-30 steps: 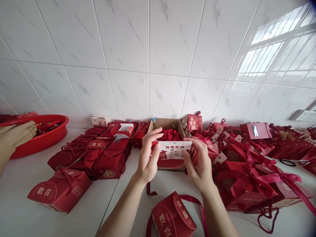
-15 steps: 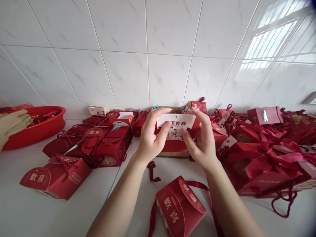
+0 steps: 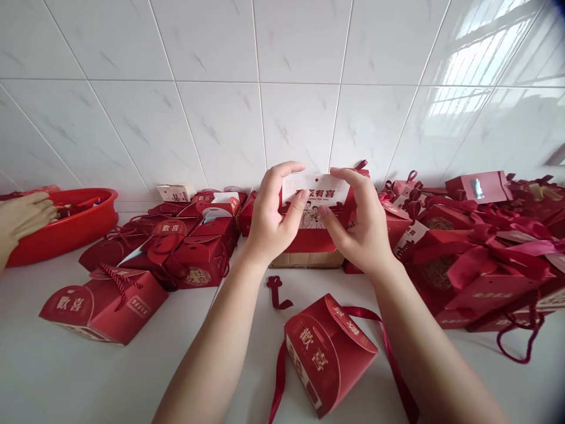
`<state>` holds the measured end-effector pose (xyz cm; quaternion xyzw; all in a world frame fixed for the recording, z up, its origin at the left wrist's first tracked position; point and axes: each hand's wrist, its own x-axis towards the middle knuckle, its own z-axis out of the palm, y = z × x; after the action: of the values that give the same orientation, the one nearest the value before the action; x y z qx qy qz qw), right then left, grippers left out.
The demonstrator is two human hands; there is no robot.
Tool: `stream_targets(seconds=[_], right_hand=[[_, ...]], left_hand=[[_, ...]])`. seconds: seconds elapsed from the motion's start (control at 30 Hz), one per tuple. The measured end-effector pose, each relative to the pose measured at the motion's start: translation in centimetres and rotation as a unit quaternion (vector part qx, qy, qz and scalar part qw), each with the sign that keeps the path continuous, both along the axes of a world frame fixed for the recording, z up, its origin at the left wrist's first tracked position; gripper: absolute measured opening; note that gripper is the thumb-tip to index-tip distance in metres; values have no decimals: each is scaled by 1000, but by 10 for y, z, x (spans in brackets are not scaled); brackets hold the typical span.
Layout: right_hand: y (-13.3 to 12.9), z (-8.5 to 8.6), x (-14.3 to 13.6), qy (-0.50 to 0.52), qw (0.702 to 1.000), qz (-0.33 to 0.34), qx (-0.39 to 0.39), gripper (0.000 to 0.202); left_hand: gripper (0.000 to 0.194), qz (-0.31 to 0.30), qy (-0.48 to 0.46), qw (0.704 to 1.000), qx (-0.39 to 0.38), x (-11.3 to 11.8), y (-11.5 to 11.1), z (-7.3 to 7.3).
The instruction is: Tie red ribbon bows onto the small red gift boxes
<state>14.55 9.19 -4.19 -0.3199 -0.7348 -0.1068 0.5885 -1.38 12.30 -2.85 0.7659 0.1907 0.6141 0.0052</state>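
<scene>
Frame ctr: L hand [image 3: 274, 221] & R hand [image 3: 362, 227] had fingers gripping opp. sides of the red-and-white card [image 3: 315, 217], thumbs in front, prob. to steady it. Red box [image 3: 338, 356] sat lower ctr, prob. for easy reach.

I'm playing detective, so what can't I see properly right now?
In the head view:
White card: some writing is covered by the left hand.
Cardboard box: its inside is blocked by the card and the red panel below.
Red basin: left end cut off by the picture's edge.
Ribbon: part hidden by the front box.
</scene>
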Motion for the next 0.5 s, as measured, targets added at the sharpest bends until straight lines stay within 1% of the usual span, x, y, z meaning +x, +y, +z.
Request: stream_targets(seconds=[0.13, 0.27, 0.37, 0.43, 0.5], right_hand=[[1, 0, 2, -4, 1000, 3, 5, 48], [1, 1, 3, -7, 1000, 9, 0, 48], [-1, 2, 3, -4, 1000, 18, -14, 44], [-1, 2, 4, 7, 999, 26, -19, 38], [1, 0, 3, 39, 999, 30, -18, 37]], left_hand=[[39, -2, 5, 1000, -4, 1, 2, 0], [31, 12, 4, 1000, 4, 0, 3, -1], [26, 2, 8, 1000, -15, -1, 2, -1], [25, -5, 18, 999, -27, -2, 1, -1], [24, -3, 29, 999, -24, -2, -1, 0]])
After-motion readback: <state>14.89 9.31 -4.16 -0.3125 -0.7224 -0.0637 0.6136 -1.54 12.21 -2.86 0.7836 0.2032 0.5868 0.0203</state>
